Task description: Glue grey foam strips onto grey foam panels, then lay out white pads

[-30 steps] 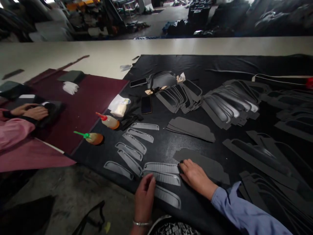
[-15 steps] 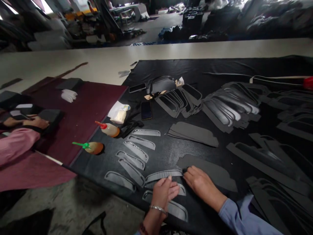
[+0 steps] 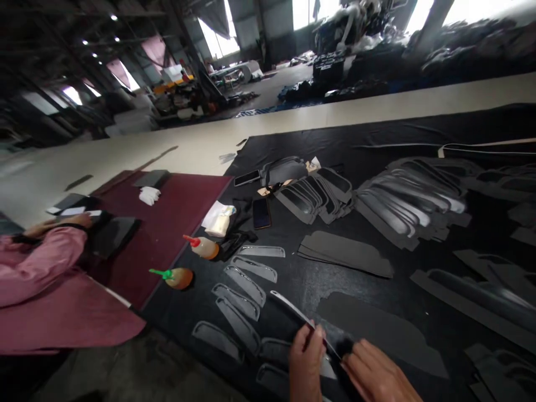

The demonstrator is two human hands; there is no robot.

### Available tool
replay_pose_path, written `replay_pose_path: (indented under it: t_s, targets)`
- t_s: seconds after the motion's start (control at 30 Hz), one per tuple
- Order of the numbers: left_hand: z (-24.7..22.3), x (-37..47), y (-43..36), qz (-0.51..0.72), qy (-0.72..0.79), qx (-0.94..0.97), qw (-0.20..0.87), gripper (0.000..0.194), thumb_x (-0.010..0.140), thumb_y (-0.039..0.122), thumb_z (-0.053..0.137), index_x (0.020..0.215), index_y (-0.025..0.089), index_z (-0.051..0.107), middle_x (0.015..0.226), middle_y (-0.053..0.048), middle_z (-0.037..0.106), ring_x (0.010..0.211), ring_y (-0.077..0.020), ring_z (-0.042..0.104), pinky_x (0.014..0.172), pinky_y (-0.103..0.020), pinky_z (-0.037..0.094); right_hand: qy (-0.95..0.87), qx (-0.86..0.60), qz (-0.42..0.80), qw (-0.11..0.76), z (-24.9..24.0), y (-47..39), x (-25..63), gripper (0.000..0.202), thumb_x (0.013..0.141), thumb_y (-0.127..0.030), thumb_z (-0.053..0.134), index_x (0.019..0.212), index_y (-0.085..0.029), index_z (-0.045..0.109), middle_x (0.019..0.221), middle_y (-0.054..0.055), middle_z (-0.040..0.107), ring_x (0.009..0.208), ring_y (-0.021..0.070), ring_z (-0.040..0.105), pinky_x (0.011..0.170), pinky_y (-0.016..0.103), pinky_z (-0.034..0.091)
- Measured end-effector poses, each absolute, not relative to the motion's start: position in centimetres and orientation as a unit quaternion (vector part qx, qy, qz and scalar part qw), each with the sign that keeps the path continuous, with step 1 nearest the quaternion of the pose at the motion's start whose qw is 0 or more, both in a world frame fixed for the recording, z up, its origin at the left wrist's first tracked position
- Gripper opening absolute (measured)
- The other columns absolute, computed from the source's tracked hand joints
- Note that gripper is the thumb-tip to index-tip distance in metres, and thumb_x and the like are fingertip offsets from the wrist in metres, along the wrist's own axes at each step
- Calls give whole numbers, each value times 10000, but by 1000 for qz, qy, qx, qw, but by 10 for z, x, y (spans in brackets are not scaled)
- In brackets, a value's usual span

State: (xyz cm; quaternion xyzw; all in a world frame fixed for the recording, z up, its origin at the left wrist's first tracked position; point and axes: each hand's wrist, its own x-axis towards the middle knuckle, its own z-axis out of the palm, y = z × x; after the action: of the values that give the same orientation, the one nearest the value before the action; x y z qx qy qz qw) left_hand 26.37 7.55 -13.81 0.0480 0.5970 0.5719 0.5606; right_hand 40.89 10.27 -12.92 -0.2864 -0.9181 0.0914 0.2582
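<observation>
A narrow curved grey strip (image 3: 290,306), seen nearly edge-on, is raised off the black-covered table between my hands. My left hand (image 3: 307,357) pinches it near the middle with thumb and fingers. At its near right end, my right hand (image 3: 379,371) has its fingers closed on it. Similar curved grey pieces (image 3: 246,286) with shiny wet-looking outlines lie in a column to the left, some partly hidden under my left hand. Just beyond my right hand rests a large flat grey panel (image 3: 383,329), with a stack of grey panels (image 3: 345,254) farther off.
A green-tipped bottle (image 3: 180,278) and a red-tipped bottle (image 3: 206,247) lie at the left edge, near a phone (image 3: 262,214) and white tissue (image 3: 219,219). Piled dark panels (image 3: 412,201) occupy the right. A co-worker's pink sleeve (image 3: 62,251) shows at a maroon-covered table (image 3: 176,212).
The curved strip has come up from the table and turned edge-on. My left hand, formerly over the pieces with fingers loose, now pinches it. The view has tilted upward.
</observation>
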Motion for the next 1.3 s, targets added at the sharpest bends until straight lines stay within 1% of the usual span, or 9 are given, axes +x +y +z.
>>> replay_pose_path:
  t_s: [0.1, 0.2, 0.27, 0.37, 0.6, 0.77, 1.03, 1.17, 1.3]
  targets:
    - [-128, 260, 75, 498, 678, 222, 494, 319, 672, 342, 662, 922, 150, 610, 911, -112, 667, 907, -237, 614, 837, -322, 471, -916, -312, 100, 233, -114, 95, 413, 274, 919, -305, 388, 705, -235, 546, 649, 17, 584, 605, 170, 560, 570, 304, 463]
    - [-114, 258, 71, 302, 739, 499, 337, 284, 718, 235, 582, 991, 158, 596, 977, -115, 633, 953, -259, 566, 863, -392, 427, -918, -331, 100, 193, -96, 90, 420, 157, 871, -290, 498, 756, -230, 585, 716, 16, 611, 659, 171, 568, 576, 299, 455]
    - [-106, 263, 68, 143, 735, 620, 235, 271, 739, 148, 518, 998, 164, 595, 986, -111, 621, 946, -274, 545, 838, -428, 411, -921, -332, 72, 192, -93, 92, 426, 105, 845, -257, 536, 913, -227, 610, 890, 36, 650, 812, 184, 587, 683, 310, 468]
    - [-99, 278, 64, 26, 691, 704, 162, 265, 742, 98, 496, 977, 177, 592, 961, -79, 623, 892, -251, 551, 778, -399, 425, -923, -329, 6, 200, -105, 98, 439, 244, 823, -242, 569, 1063, -202, 584, 1074, 67, 635, 1019, 204, 549, 870, 351, 426]
    - [-103, 311, 66, 72, 599, 795, 58, 235, 742, 139, 563, 972, 188, 562, 911, -26, 621, 826, -205, 553, 745, -365, 465, -919, -377, 34, 112, -120, 106, 474, 237, 741, -160, 644, 972, -179, 596, 890, 45, 651, 776, 187, 584, 717, 325, 467]
    - [-140, 304, 83, 173, 591, 788, 4, 473, 757, 187, 566, 1205, 128, 427, 1151, -122, 546, 1062, -242, 511, 890, -404, 460, -866, -474, 126, 101, -112, 112, 514, 293, 745, -185, 607, 1036, -176, 570, 976, 87, 618, 901, 233, 561, 771, 366, 455]
    - [-187, 280, 101, 157, 645, 748, 7, 397, 762, 143, 551, 1151, 85, 490, 1184, -170, 539, 1127, -274, 498, 935, -445, 460, -755, -590, 266, 106, -132, 138, 531, 228, 803, -229, 537, 1007, -139, 584, 974, 111, 625, 916, 217, 579, 806, 325, 463]
    - [-186, 278, 91, 183, 652, 736, -14, 348, 795, 152, 521, 1136, 91, 492, 1175, -163, 529, 1116, -269, 500, 910, -433, 486, -793, -554, 220, 125, -137, 140, 519, 262, 807, -230, 541, 1050, -135, 561, 1004, 115, 606, 949, 235, 554, 853, 367, 450]
    - [-172, 279, 90, 238, 660, 712, -29, 179, 853, 178, 443, 1005, 135, 525, 1032, -113, 562, 957, -208, 560, 815, -379, 533, -844, -501, 153, 117, -133, 146, 497, 253, 797, -205, 556, 1047, -165, 547, 997, 99, 588, 946, 245, 538, 829, 384, 454]
